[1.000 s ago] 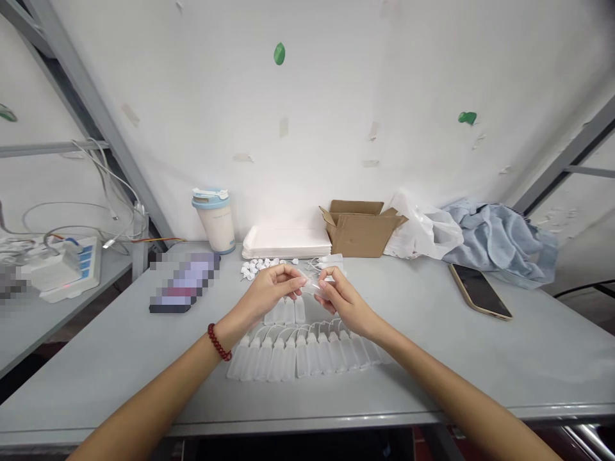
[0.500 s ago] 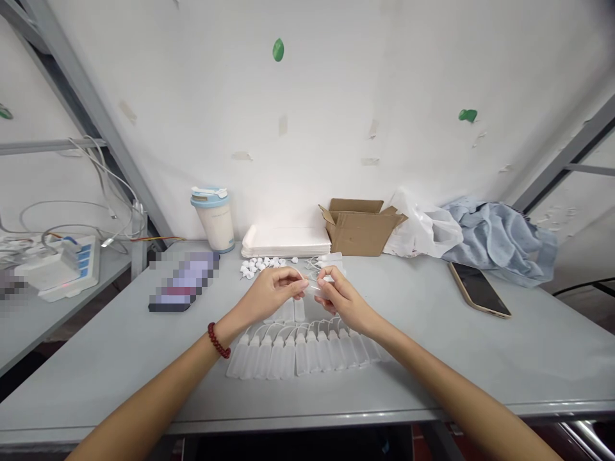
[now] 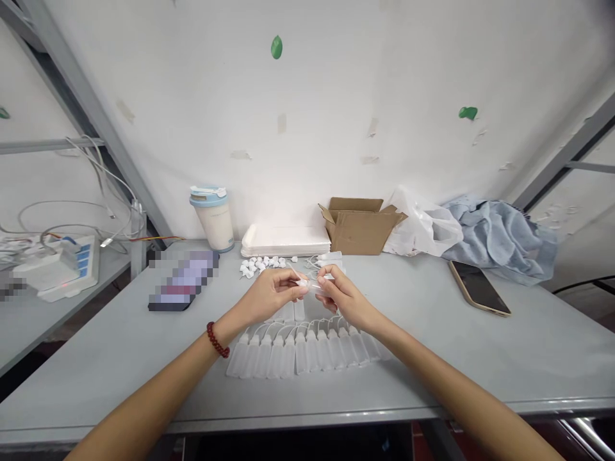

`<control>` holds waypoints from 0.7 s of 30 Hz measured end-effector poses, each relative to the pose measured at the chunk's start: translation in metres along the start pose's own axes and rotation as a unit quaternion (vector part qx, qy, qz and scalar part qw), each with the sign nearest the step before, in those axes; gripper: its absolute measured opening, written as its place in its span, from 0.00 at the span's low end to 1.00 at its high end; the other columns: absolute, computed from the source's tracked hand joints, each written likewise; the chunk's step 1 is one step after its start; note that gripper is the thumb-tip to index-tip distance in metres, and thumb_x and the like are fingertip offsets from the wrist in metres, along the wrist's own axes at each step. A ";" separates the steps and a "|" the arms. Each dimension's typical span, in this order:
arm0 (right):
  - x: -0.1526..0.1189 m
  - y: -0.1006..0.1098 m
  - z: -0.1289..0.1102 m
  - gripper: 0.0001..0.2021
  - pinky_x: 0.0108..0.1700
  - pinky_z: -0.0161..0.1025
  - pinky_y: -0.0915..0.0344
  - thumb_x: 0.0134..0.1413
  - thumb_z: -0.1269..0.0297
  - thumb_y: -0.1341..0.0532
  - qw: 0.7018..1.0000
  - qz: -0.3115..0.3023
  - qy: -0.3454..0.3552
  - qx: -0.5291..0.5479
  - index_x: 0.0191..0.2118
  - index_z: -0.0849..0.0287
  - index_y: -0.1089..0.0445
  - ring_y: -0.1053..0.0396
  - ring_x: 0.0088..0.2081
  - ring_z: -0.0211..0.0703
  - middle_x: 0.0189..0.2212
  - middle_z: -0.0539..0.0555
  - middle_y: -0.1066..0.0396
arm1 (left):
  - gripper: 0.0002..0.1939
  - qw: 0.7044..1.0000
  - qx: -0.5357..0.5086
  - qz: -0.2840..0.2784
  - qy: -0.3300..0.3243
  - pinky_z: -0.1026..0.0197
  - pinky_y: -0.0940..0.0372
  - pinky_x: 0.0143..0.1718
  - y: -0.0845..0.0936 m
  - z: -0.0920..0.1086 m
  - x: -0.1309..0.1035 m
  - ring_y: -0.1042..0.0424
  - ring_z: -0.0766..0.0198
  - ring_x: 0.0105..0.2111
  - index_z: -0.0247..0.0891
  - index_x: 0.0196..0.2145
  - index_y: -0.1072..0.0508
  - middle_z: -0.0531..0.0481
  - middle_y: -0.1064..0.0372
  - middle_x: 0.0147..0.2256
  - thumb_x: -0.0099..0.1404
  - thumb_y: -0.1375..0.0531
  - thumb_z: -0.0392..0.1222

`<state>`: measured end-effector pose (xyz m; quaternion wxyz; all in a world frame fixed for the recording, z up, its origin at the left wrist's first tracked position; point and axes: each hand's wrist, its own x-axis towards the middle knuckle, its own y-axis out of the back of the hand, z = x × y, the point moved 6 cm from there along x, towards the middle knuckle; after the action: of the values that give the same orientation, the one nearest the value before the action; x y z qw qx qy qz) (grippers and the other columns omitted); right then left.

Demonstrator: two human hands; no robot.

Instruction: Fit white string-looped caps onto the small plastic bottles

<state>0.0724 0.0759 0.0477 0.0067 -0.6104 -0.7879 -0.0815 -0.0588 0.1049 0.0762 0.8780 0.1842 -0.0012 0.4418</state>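
Note:
Above the middle of the table, my left hand [image 3: 273,293] pinches a small white cap [image 3: 302,282] between thumb and fingers. My right hand [image 3: 342,294] grips a translucent plastic bottle [image 3: 317,290], mostly hidden by the fingers. Cap and bottle meet between the hands; whether the cap is seated cannot be made out. Below the hands lies a row of flat translucent bottles [image 3: 314,352], each with a white neck and thin looped tube. Other bottles [image 3: 288,312] lie partly hidden behind my left hand. Several loose white caps [image 3: 259,264] are heaped beyond it.
Against the wall stand a lidded cup [image 3: 214,221], a stack of white trays [image 3: 288,240], an open cardboard box [image 3: 362,227], a white plastic bag [image 3: 418,227] and blue cloth [image 3: 500,237]. Phones lie at left [image 3: 185,282] and right [image 3: 480,288]. A power strip [image 3: 79,272] sits far left.
The cap in my left hand and the bottle in my right have come together. Both hands stay in nearly the same place.

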 end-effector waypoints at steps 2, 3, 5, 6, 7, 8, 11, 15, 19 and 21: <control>0.000 0.002 -0.002 0.13 0.24 0.31 0.48 0.59 0.51 0.48 1.000 0.008 0.019 -0.022 0.38 0.54 0.46 0.48 0.20 0.32 0.21 0.42 0.44 | 0.10 1.000 -0.007 0.011 0.002 0.62 0.33 0.32 0.001 -0.001 0.000 0.30 0.65 0.27 0.33 0.32 0.27 0.50 0.30 0.26 0.58 0.39 0.44; -0.001 0.004 -0.004 0.12 0.24 0.32 0.47 0.58 0.52 0.47 0.998 0.020 0.031 -0.043 0.40 0.55 0.45 0.46 0.21 0.32 0.21 0.43 0.44 | 0.11 1.000 -0.010 0.015 0.002 0.62 0.33 0.32 0.002 -0.002 0.001 0.30 0.65 0.27 0.33 0.32 0.27 0.50 0.30 0.26 0.59 0.39 0.45; -0.003 0.007 -0.009 0.12 0.27 0.33 0.44 0.58 0.54 0.45 0.993 0.051 0.054 -0.090 0.42 0.55 0.43 0.43 0.23 0.34 0.23 0.44 0.41 | 0.13 1.000 -0.014 0.009 0.006 0.62 0.33 0.32 0.003 -0.005 0.002 0.30 0.64 0.27 0.33 0.32 0.27 0.49 0.30 0.26 0.60 0.41 0.47; -0.004 0.008 -0.011 0.12 0.28 0.34 0.43 0.57 0.55 0.45 0.990 0.064 0.065 -0.107 0.43 0.56 0.42 0.41 0.25 0.34 0.24 0.45 0.39 | 0.14 1.000 -0.016 0.000 0.011 0.61 0.33 0.32 0.003 -0.007 0.002 0.30 0.64 0.27 0.33 0.32 0.27 0.48 0.29 0.26 0.61 0.42 0.48; -0.005 0.009 -0.014 0.12 0.29 0.34 0.41 0.57 0.56 0.45 0.987 0.073 0.074 -0.119 0.43 0.56 0.41 0.39 0.26 0.35 0.25 0.47 0.37 | 0.15 1.000 -0.020 -0.012 0.019 0.61 0.32 0.31 0.003 -0.010 0.003 0.29 0.64 0.26 0.33 0.31 0.27 0.48 0.29 0.26 0.62 0.43 0.50; -0.006 0.009 -0.015 0.11 0.30 0.34 0.40 0.57 0.57 0.45 0.986 0.079 0.082 -0.125 0.43 0.56 0.40 0.38 0.26 0.35 0.26 0.48 0.35 | 0.17 0.999 -0.026 -0.025 0.028 0.61 0.32 0.31 0.002 -0.012 0.003 0.29 0.64 0.26 0.32 0.30 0.27 0.48 0.29 0.26 0.63 0.43 0.51; -0.007 0.010 -0.018 0.11 0.31 0.35 0.39 0.58 0.57 0.45 0.983 0.084 0.094 -0.135 0.43 0.58 0.39 0.36 0.26 0.35 0.27 0.49 0.33 | 0.19 0.996 -0.054 -0.046 0.054 0.62 0.33 0.29 0.000 -0.018 0.003 0.29 0.65 0.24 0.32 0.27 0.28 0.48 0.29 0.25 0.63 0.44 0.53; -0.007 0.011 -0.019 0.11 0.29 0.35 0.39 0.57 0.57 0.44 0.979 0.093 0.099 -0.152 0.41 0.59 0.36 0.37 0.24 0.35 0.24 0.48 0.34 | 0.18 0.997 -0.048 -0.034 0.040 0.62 0.34 0.28 -0.002 -0.014 0.001 0.30 0.65 0.23 0.32 0.26 0.28 0.49 0.30 0.24 0.62 0.43 0.51; -0.007 0.014 -0.018 0.13 0.25 0.34 0.42 0.54 0.54 0.41 0.982 0.110 0.082 -0.127 0.39 0.59 0.34 0.40 0.21 0.34 0.21 0.47 0.37 | 0.14 0.996 0.076 0.021 -0.036 0.63 0.35 0.30 -0.002 0.000 -0.003 0.32 0.66 0.24 0.34 0.26 0.29 0.51 0.31 0.23 0.64 0.45 0.46; -0.006 0.015 -0.014 0.15 0.23 0.33 0.44 0.54 0.52 0.41 0.989 0.106 0.057 -0.085 0.36 0.60 0.35 0.42 0.19 0.33 0.18 0.45 0.38 | 0.14 0.980 0.165 0.050 -0.098 0.63 0.37 0.31 -0.004 0.006 -0.005 0.33 0.66 0.24 0.36 0.24 0.31 0.51 0.32 0.22 0.66 0.46 0.43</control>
<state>0.0868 0.0720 0.0631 0.0083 -0.6834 -0.7071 -0.1817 -0.0581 0.0968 0.0797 0.8079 0.3685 -0.0235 0.4593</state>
